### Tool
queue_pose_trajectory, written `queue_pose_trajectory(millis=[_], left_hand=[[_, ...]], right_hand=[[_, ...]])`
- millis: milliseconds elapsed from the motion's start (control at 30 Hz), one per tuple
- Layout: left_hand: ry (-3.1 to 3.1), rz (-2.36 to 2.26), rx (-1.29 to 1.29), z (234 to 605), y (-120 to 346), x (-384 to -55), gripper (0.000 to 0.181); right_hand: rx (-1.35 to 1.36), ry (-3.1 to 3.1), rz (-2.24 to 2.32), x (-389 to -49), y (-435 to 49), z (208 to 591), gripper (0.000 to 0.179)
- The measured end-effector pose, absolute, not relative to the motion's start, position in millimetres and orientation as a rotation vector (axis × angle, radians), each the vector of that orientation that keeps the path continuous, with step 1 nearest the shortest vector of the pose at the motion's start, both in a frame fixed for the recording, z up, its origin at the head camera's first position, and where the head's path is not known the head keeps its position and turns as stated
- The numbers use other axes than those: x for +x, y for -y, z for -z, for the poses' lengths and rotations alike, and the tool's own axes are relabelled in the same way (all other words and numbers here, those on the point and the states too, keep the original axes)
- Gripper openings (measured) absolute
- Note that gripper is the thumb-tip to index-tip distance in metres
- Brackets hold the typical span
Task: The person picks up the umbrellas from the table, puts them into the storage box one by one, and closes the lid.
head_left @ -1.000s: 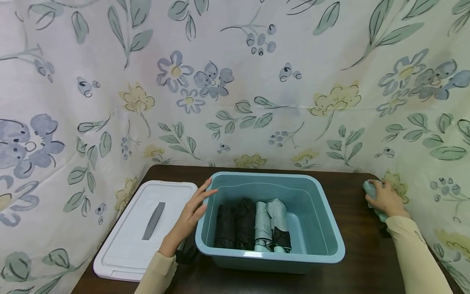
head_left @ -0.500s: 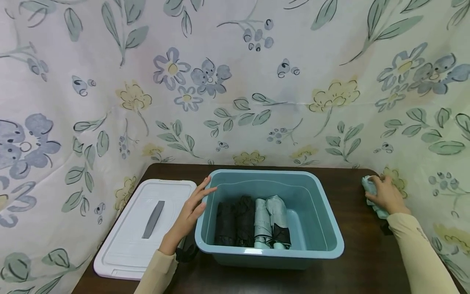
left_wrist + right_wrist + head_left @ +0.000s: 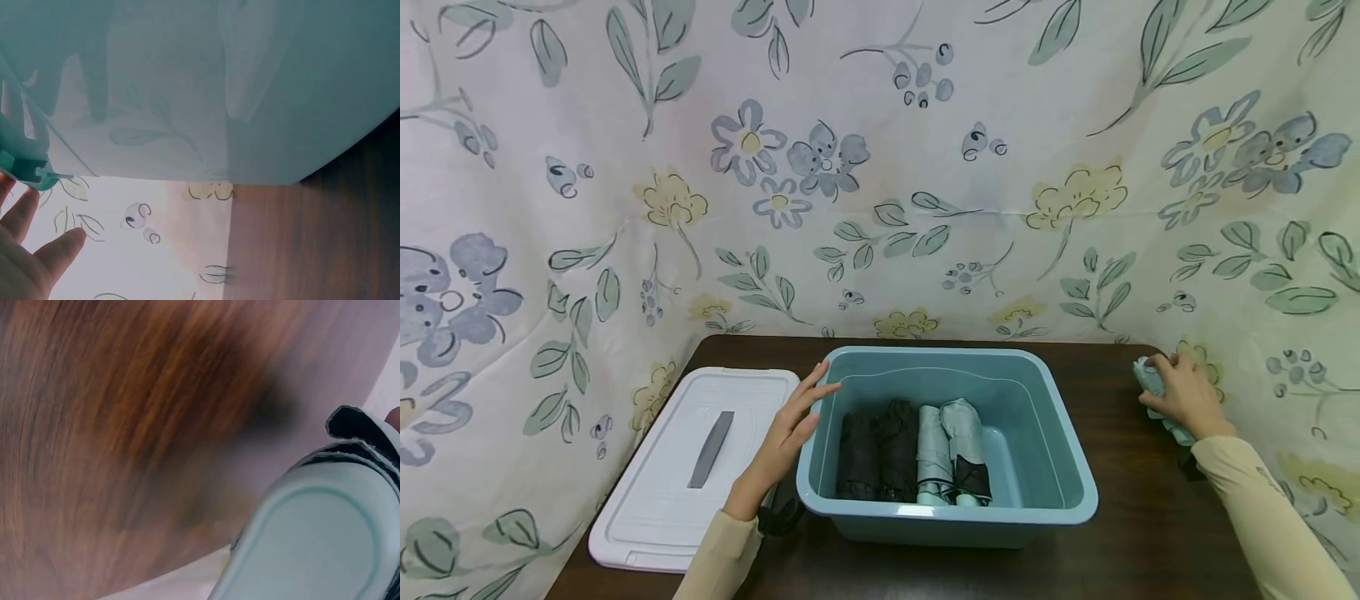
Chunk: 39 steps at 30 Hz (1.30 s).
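Note:
At the table's far right, my right hand (image 3: 1187, 393) grips a pale green folding umbrella (image 3: 1156, 385) from above. In the right wrist view the smooth rounded end of this umbrella (image 3: 306, 544) fills the lower right, with dark-lined fabric folds behind it; most of that hand is out of frame. My left hand (image 3: 784, 433) rests against the left rim of a blue-green plastic bin (image 3: 955, 517), fingers extended. Inside the bin, two black folded umbrellas (image 3: 877, 454) and two pale green umbrellas (image 3: 949, 450) lie side by side toward the left.
A white lid (image 3: 655, 500) with a grey handle lies left of the bin, partly behind my left forearm. Floral cloth (image 3: 880, 167) hangs along the back and sides of the dark wooden table (image 3: 1120, 467). The bin's right part shows bare floor.
The head view has shifted slightly. My right hand stays on the umbrella at the far right, and my left hand stays at the bin's rim.

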State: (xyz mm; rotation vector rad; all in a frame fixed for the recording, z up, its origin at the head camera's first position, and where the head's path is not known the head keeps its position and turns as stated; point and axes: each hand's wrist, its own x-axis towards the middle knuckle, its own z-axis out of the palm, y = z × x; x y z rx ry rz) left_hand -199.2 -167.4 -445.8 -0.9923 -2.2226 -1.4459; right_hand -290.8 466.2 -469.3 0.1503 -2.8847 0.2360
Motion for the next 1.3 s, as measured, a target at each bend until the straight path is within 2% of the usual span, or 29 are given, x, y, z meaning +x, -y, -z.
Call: queue_pose_trajectory(millis=[567,1300], left_hand=[[2.223,1.448,-1.013,447,167,-201,0.041],[2.233,1.451,-1.0,446,169,-198,0.039]], right_hand=[[0.189,2.88,-0.123,-282,-430,439,0.058],[0.22,2.907,-0.428,-242,-357,379,0.057]])
